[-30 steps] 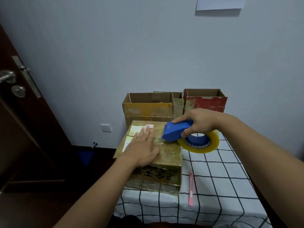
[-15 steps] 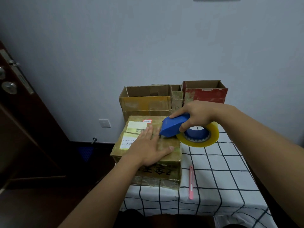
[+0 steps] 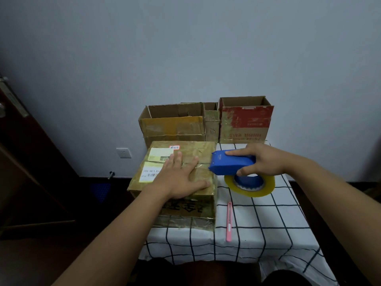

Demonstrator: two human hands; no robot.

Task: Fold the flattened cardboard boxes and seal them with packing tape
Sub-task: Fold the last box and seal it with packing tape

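Note:
A closed brown cardboard box (image 3: pixel 198 153) with white labels sits at the left edge of the checked table (image 3: pixel 268 223). My left hand (image 3: pixel 181 178) lies flat on its top, fingers spread and pressing the flaps down. My right hand (image 3: pixel 261 162) grips a blue tape dispenser (image 3: pixel 231 163) carrying a roll of yellowish packing tape (image 3: pixel 250 185). The dispenser's front end sits at the box's right top edge, on the centre seam. A shiny strip of tape runs along the seam under my left fingers.
Three open cardboard boxes stand against the wall behind: a wide brown one (image 3: pixel 173 122), a narrow one (image 3: pixel 212 124) and a red-printed one (image 3: pixel 245 120). A pink utility knife (image 3: pixel 229 221) lies on the cloth right of the box. A dark door (image 3: pixel 26 162) stands at left.
The dispenser has travelled right along the seam to the box's right edge. My left hand stays pressed on the top. The camera has tilted up.

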